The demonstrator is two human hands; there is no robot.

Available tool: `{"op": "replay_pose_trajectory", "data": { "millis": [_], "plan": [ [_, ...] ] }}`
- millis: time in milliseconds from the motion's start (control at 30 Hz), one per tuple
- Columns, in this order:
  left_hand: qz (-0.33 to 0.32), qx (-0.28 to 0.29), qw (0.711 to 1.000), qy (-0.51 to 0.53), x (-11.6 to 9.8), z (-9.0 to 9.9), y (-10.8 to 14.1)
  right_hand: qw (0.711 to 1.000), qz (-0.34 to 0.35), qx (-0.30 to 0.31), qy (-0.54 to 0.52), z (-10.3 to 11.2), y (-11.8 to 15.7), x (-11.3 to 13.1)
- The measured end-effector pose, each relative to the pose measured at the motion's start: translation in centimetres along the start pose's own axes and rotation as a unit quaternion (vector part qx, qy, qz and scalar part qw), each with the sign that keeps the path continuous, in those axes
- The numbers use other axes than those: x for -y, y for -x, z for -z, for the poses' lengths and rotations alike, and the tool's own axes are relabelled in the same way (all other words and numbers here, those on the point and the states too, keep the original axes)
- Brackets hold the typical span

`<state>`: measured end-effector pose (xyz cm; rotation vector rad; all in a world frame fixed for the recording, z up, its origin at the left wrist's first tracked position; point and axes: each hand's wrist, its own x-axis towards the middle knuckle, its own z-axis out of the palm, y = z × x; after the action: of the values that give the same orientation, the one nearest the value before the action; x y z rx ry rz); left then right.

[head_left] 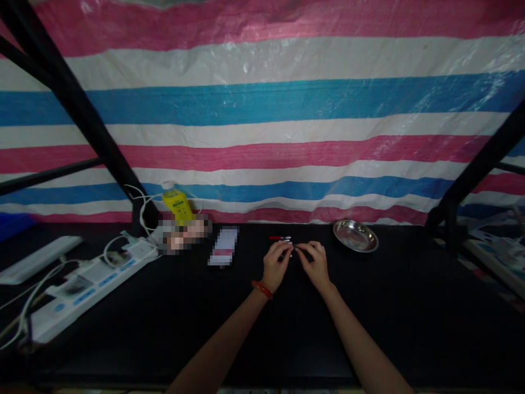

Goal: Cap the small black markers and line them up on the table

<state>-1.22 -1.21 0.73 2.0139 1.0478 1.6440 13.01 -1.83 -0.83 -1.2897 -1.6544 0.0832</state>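
Observation:
My left hand (275,266), with an orange-red bangle (262,289) at its wrist, is closed in a pinch near the middle of the black table (283,328). Facing it, my right hand (315,264) is pinched too. Their fingertips nearly meet around something small and dark, too tiny to make out. Just beyond my left fingers lie a red object (277,238) and small metallic pieces, partly hidden by the hand. To the right of my right hand sits a round shiny metal dish (355,236).
Left of my hands lies a phone (223,246), blurred out. Further left are a yellow-labelled bottle (179,206), a white power strip (88,295) with cables, and a long white device (39,259). Black metal frame legs rise at both sides before a striped sheet (287,104).

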Motion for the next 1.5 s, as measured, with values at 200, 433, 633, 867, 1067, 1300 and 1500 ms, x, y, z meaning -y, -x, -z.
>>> {"op": "replay_pose_trajectory", "data": {
  "millis": [200, 433, 633, 867, 1067, 1300, 1500],
  "plan": [
    [0.013, -0.031, 0.999, 0.002, 0.2, 0.1, -0.3, 1.000, -0.006, 0.002, -0.017, 0.0, 0.1, 0.4],
    [-0.021, -0.009, 0.999, 0.023, 0.6, 0.1, -0.3, 0.999, 0.014, -0.033, -0.033, 0.1, 0.1, 0.4],
    [-0.017, -0.022, 0.999, 0.024, 0.3, 0.2, -0.3, 0.999, 0.028, -0.025, -0.027, 0.1, 0.1, 0.5],
    [-0.010, -0.020, 0.999, 0.033, 0.5, 0.5, -0.5, 0.999, 0.033, -0.023, -0.030, 0.1, 0.1, 0.4],
    [-0.020, -0.007, 0.999, 0.045, 1.0, 0.7, -0.6, 0.999, 0.036, -0.009, -0.019, 0.1, 0.2, 0.2],
    [-0.023, 0.009, 0.999, 0.036, 1.2, 0.8, -0.8, 0.999, 0.042, -0.002, -0.016, 0.0, 0.2, 0.3],
    [0.027, 0.002, 0.999, 0.038, 0.9, 0.9, -0.8, 0.998, 0.054, -0.018, -0.018, -0.2, 0.3, 0.4]
  ]
}}
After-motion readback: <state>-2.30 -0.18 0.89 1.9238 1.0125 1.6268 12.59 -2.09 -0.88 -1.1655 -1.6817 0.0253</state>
